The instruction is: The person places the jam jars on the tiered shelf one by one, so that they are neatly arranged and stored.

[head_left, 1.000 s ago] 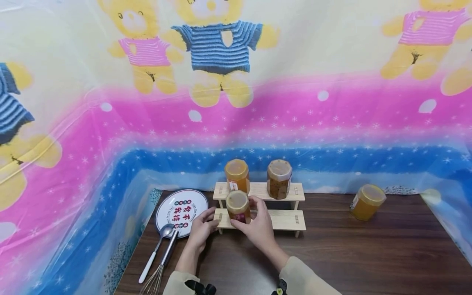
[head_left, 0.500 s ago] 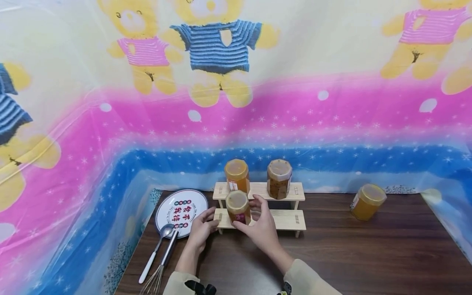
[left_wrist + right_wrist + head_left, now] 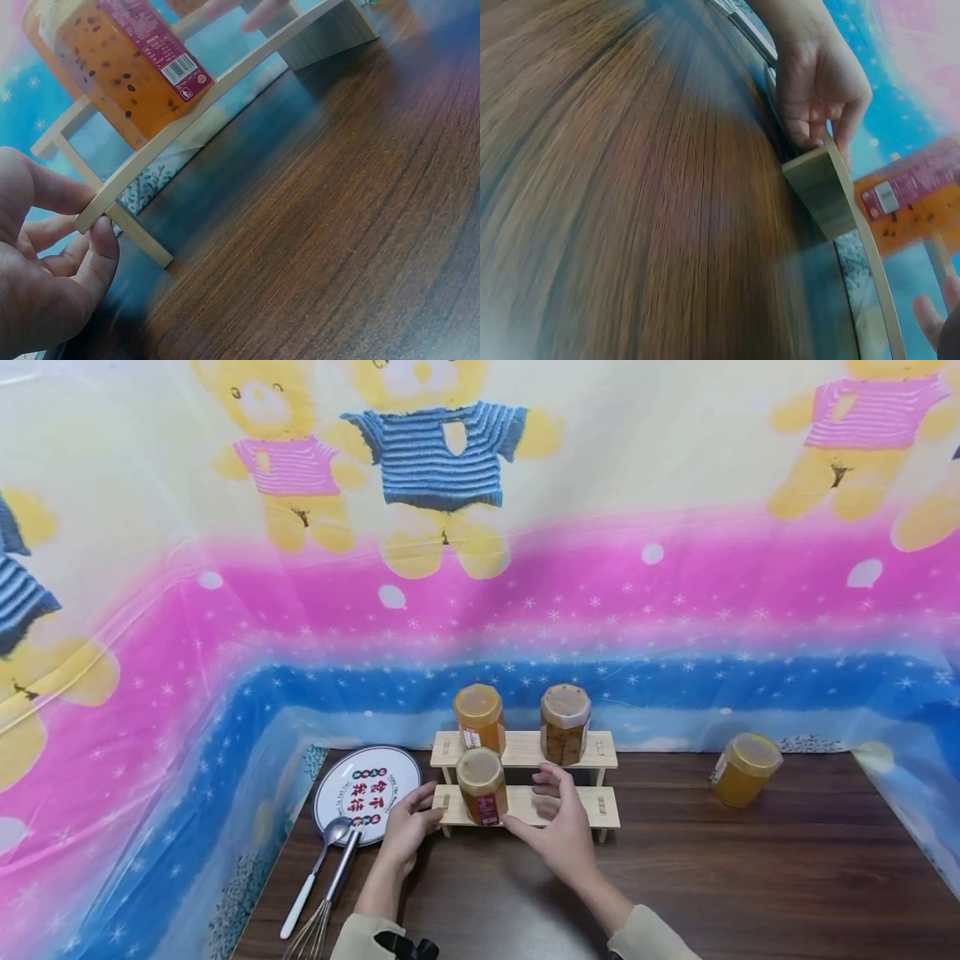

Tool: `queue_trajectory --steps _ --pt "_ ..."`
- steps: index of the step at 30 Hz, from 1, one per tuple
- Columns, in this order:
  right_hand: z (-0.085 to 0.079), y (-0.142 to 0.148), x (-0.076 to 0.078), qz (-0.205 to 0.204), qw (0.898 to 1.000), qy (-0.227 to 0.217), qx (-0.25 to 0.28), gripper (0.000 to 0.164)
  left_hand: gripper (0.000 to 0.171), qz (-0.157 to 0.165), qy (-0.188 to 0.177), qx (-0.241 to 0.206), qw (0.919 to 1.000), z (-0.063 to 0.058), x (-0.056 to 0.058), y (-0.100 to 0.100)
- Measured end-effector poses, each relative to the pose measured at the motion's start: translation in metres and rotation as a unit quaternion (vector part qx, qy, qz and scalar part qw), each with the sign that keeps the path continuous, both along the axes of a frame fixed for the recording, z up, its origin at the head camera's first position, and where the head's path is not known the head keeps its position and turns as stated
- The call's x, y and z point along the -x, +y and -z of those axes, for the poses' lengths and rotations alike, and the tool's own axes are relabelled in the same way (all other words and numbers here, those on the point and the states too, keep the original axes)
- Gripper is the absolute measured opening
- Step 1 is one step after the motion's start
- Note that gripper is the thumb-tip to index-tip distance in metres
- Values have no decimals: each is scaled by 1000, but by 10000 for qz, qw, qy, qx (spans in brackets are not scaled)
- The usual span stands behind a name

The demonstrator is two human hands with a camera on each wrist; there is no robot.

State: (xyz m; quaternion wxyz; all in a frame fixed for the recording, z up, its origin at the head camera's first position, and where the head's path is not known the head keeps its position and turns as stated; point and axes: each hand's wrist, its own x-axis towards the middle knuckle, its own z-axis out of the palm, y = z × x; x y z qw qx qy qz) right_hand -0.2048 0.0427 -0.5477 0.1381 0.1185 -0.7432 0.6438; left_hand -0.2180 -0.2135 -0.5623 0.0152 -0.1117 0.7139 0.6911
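Note:
A two-step wooden rack [image 3: 573,814] stands on the table. On its lower step sits an upright jar [image 3: 480,785] of orange jam with dark seeds and a purple-red label [image 3: 154,49]. My left hand [image 3: 405,833] pinches the left end of that step; in the left wrist view, thumb and fingers of the left hand [image 3: 49,255] close on the board's edge. Just right of the jar, my right hand [image 3: 562,831] has its fingers spread and holds nothing. Its thumb tip lies near the jar's lower right side; whether it touches I cannot tell.
On the upper step stand an orange jar [image 3: 480,718] and a brown jar [image 3: 566,727]. A honey-coloured jar [image 3: 746,770] is at the table's right. Left lie a plate [image 3: 337,785], a spoon [image 3: 307,893] and a whisk [image 3: 318,922]. A printed cloth [image 3: 600,577] hangs behind.
My right hand has let go of the jar on the lower step and moved right, its fingers opening. That jar's label now shows more fully. My left hand has stayed on the rack's end.

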Motion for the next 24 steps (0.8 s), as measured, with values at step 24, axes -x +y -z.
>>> queue_trajectory --steps 24 --pt "14 137 -1 1910 9809 229 -303 85 58 -30 -29 -29 10000 -3 -1 2"
